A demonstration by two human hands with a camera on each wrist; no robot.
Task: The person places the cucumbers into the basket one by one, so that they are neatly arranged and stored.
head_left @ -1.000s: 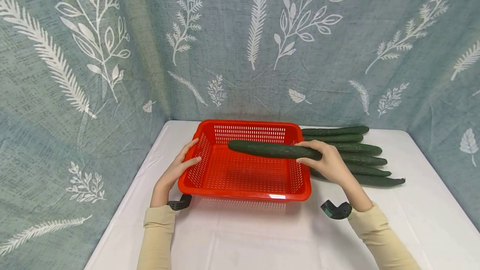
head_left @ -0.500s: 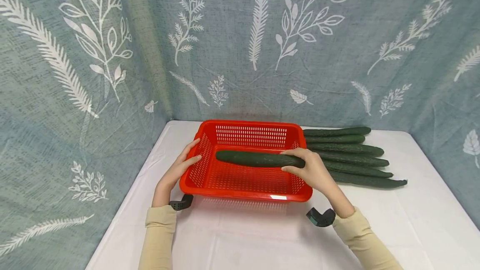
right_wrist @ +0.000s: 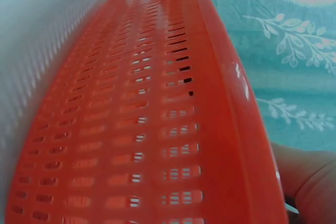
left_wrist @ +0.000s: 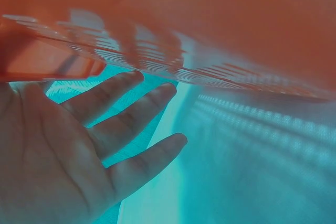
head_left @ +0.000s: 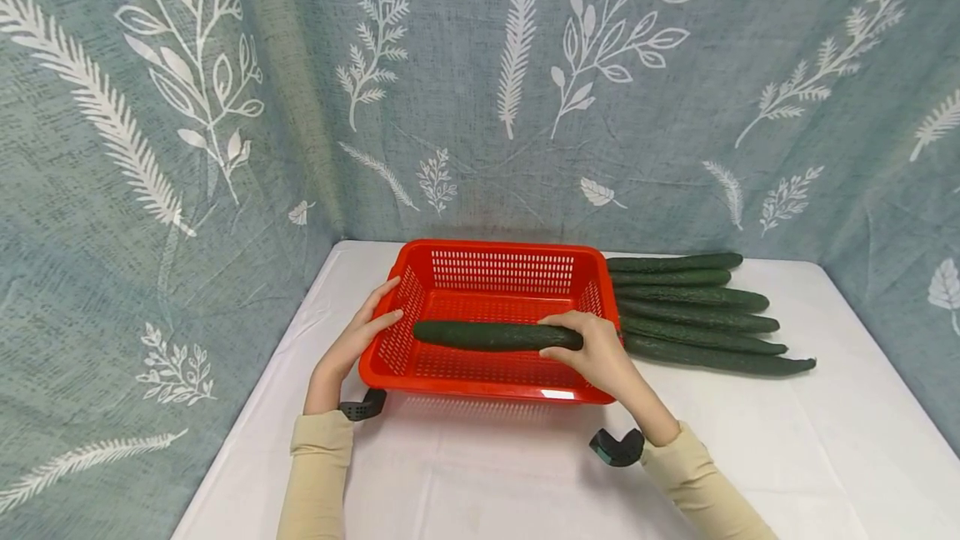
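In the head view, my right hand (head_left: 592, 348) grips a dark green cucumber (head_left: 487, 336) by its right end, thumb on the near side and fingers on the far side. The cucumber lies level within the outline of a red plastic basket (head_left: 491, 394) with slotted walls. My left hand (head_left: 352, 344) rests at the basket's left rim, thumb and a finger reaching over it. In the left wrist view, three straight, spread fingers (left_wrist: 139, 114) are outside the basket wall, beneath the rim. The right wrist view shows the basket's outer wall (right_wrist: 210, 129), hiding most of the right hand.
Several more cucumbers (head_left: 705, 319) lie side by side on the white tablecloth (head_left: 480, 473), right of the basket. Patterned blue-green curtains (head_left: 465, 107) hang behind and at both sides. A dark wrist camera (head_left: 618, 447) juts from my right wrist.
My right hand has carried the cucumber left and toward me, from over the basket's right rim to within its near half. The left hand and the basket stay in place.
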